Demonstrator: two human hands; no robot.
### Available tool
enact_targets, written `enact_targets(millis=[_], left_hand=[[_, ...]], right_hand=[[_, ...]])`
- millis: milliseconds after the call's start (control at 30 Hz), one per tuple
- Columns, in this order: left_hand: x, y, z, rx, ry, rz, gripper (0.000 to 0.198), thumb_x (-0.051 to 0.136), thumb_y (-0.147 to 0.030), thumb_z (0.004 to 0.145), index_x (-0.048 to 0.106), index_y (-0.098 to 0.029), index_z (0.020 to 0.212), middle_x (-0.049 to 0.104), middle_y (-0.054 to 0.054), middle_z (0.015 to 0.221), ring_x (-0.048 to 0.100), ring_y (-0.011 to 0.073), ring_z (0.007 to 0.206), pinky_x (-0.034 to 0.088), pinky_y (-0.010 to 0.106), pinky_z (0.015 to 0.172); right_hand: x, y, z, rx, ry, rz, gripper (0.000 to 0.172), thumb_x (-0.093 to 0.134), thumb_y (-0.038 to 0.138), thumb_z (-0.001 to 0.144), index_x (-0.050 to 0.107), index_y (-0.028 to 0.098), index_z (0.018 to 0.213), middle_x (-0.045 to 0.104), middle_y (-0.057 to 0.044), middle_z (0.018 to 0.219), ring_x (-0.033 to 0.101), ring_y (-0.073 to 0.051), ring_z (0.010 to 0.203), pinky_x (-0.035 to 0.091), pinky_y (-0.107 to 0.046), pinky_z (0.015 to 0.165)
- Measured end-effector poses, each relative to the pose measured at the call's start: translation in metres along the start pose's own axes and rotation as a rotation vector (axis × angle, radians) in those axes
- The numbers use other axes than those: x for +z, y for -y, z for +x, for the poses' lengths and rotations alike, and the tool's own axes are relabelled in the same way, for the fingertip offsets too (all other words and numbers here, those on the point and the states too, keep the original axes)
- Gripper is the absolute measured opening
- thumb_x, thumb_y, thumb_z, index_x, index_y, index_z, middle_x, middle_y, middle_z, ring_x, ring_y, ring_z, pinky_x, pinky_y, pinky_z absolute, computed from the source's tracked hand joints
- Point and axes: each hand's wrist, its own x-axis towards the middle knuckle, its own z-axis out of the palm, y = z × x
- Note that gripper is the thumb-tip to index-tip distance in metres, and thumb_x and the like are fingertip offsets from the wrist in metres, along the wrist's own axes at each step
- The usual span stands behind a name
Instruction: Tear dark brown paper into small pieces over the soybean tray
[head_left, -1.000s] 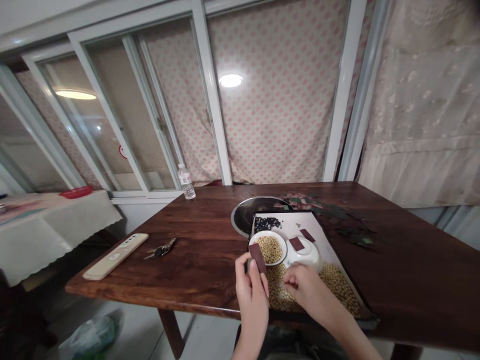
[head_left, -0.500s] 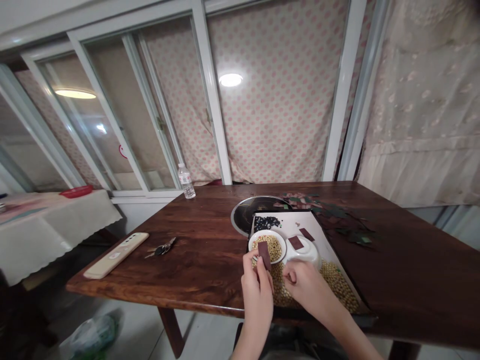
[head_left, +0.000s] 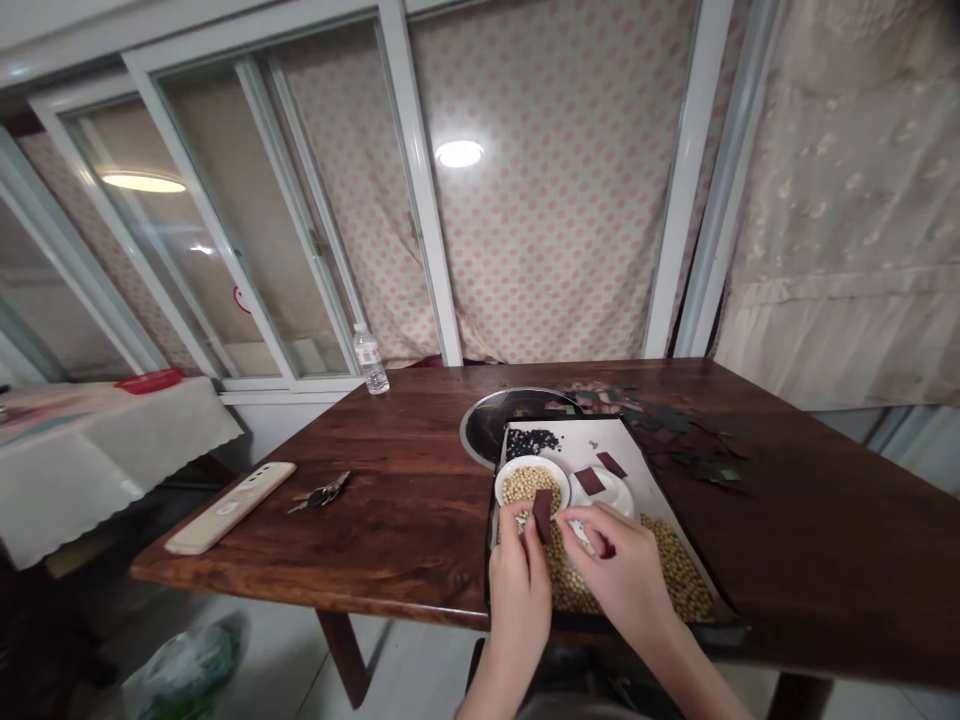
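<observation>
My left hand [head_left: 521, 585] pinches a thin dark-brown rectangular piece [head_left: 543, 508] upright in front of a white bowl [head_left: 564, 492] of pale yellow beans [head_left: 529, 484]. Close to its right, my right hand [head_left: 630, 565] has thumb and forefinger pressed together; what is between them, if anything, is too small to make out. A white overturned-looking dish [head_left: 619, 494] sits behind my right hand, with another dark-brown piece [head_left: 589, 482] on top. One more brown piece [head_left: 612, 465] lies beyond it on the tray. Loose yellow beans [head_left: 679, 575] cover the tray's near end, partly under my hands.
Black beads [head_left: 532, 441] lie in the far left corner of the dark-rimmed tray [head_left: 637, 455]. Green and brown scraps [head_left: 667, 420] are scattered behind and right of it. On the left are keys [head_left: 322, 494], a phone [head_left: 231, 508] and a water bottle [head_left: 371, 360].
My right hand has risen and come up beside the brown piece, its fingertips pinched. My left hand has shifted slightly right, and the view has moved a little.
</observation>
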Motion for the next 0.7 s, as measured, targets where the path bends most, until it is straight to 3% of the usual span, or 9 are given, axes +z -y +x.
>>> enact_targets(millis=[133,267,367,533,700], left_hand=[[-0.001,0.000,0.002,0.001,0.027,-0.039,0.020,0.033,-0.029,0.093,0.049,-0.020,0.100,0.062,0.004,0.086,0.059,0.0159,0.072,0.043,0.026,0.068],[-0.002,-0.002,0.003,-0.033,-0.010,-0.072,0.022,0.037,-0.034,0.091,0.052,-0.020,0.096,0.061,0.004,0.082,0.057,0.0153,0.069,0.043,0.026,0.065],[-0.001,-0.004,0.001,-0.132,-0.076,-0.169,0.025,0.041,-0.041,0.089,0.052,-0.020,0.098,0.055,-0.002,0.063,0.049,0.0124,0.051,0.040,0.023,0.051],[0.003,-0.007,0.000,-0.227,-0.093,-0.373,0.032,0.041,-0.046,0.089,0.044,-0.020,0.108,0.033,-0.012,0.039,0.029,0.0071,0.033,0.025,0.016,0.037],[0.000,-0.009,0.003,-0.263,-0.120,-0.464,0.040,0.043,-0.048,0.088,0.041,-0.018,0.114,0.041,-0.010,0.040,0.027,0.0049,0.032,0.022,0.014,0.035]], right_hand=[[0.000,-0.002,0.001,-0.048,0.078,-0.013,0.014,0.053,0.017,0.082,0.065,0.018,0.074,0.039,0.005,0.054,0.037,-0.008,0.047,0.032,-0.020,0.050],[-0.004,-0.005,0.009,-0.028,-0.072,-0.062,0.014,0.053,0.019,0.083,0.065,0.017,0.075,0.035,0.006,0.053,0.037,-0.008,0.047,0.032,-0.020,0.051],[-0.006,-0.004,0.018,-0.023,-0.108,-0.054,0.016,0.051,0.023,0.084,0.065,0.018,0.077,0.034,0.006,0.053,0.038,-0.009,0.047,0.032,-0.020,0.051],[-0.008,-0.012,0.027,0.179,0.233,-0.195,0.021,0.053,0.018,0.078,0.063,0.018,0.097,0.048,0.004,0.054,0.046,-0.012,0.050,0.029,-0.022,0.050],[-0.011,-0.025,0.008,0.255,0.476,-0.270,0.014,0.053,0.019,0.077,0.065,0.021,0.070,0.057,0.001,0.055,0.050,-0.013,0.050,0.027,-0.023,0.049]])
